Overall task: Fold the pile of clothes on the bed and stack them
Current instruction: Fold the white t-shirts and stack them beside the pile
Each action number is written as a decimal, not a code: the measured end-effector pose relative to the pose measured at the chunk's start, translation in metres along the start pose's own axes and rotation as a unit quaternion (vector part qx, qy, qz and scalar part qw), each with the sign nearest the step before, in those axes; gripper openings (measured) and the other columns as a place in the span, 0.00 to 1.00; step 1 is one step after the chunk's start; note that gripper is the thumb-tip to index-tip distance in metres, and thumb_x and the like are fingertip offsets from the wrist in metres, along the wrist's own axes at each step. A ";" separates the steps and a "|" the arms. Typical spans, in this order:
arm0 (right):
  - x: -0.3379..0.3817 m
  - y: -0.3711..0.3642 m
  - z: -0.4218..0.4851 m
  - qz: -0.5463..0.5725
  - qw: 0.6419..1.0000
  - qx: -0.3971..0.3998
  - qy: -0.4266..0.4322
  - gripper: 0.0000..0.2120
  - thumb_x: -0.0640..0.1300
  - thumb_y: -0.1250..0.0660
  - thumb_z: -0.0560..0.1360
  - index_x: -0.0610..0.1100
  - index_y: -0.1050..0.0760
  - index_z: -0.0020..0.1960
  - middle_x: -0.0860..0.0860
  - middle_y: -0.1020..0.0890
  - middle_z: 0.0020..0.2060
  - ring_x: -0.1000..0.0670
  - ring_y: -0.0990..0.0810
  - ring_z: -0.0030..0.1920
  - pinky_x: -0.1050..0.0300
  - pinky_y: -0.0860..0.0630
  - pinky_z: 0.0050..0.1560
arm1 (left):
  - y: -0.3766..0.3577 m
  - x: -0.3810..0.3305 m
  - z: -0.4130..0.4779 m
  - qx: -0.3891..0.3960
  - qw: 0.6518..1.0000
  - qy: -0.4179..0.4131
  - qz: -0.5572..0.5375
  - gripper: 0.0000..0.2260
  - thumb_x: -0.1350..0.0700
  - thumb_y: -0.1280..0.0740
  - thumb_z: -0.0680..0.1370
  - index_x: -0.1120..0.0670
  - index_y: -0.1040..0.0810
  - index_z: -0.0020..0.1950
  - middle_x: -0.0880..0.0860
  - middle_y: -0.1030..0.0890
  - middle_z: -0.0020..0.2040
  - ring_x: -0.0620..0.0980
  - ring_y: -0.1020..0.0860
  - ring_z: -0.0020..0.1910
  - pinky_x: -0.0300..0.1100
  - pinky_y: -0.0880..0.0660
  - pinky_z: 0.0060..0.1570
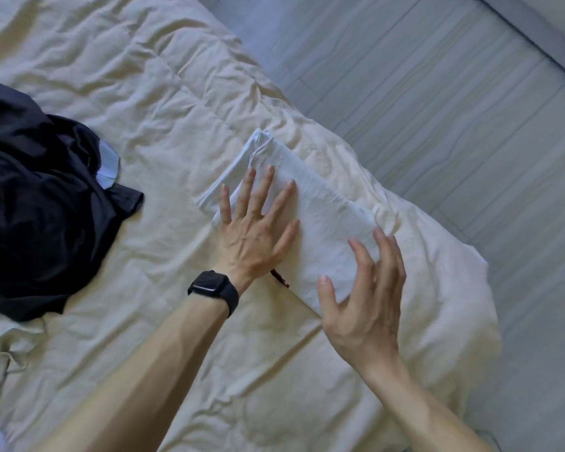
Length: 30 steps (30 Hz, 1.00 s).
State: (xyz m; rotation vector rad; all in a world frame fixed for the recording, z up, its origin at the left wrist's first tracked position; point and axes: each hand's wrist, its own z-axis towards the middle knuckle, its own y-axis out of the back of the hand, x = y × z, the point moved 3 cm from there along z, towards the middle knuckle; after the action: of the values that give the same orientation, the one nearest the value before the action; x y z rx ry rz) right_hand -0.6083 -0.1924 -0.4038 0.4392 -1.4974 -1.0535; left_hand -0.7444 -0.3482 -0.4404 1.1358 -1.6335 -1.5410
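Note:
A white garment (320, 220), folded into a long rectangle, lies near the right corner of the cream bed (163, 102). My left hand (258, 230), with a black watch on its wrist, presses flat on the garment's left half with fingers spread. My right hand (366, 298) hovers over the garment's near end, fingers spread and slightly bent, holding nothing. A small red tag shows at the garment's edge by my left wrist. A crumpled pile of black clothes (36, 216) sits at the left, with a pale blue patch (108, 166) showing on it.
The bed's edge runs diagonally just right of the white garment, with pale grey plank floor (437, 102) beyond. Rumpled cream fabric bunches at the lower left corner. Open bedding lies between the black pile and the white garment.

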 end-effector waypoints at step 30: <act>0.090 0.095 -0.113 -0.080 0.920 0.360 0.130 0.21 0.51 0.34 0.81 0.50 0.26 0.73 0.50 0.28 0.75 0.48 0.39 0.79 0.48 0.41 0.77 | 0.120 0.012 -0.348 0.040 0.896 0.388 -0.213 0.28 0.48 0.38 0.80 0.47 0.41 0.80 0.53 0.44 0.81 0.54 0.41 0.78 0.52 0.42 0.76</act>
State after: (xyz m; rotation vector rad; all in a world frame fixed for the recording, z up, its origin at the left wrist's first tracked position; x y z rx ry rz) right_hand -0.4968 -0.2530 -0.2864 1.1882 -1.5883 -0.4955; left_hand -0.4642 -0.5235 -0.2774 1.9323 -0.9364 -1.0135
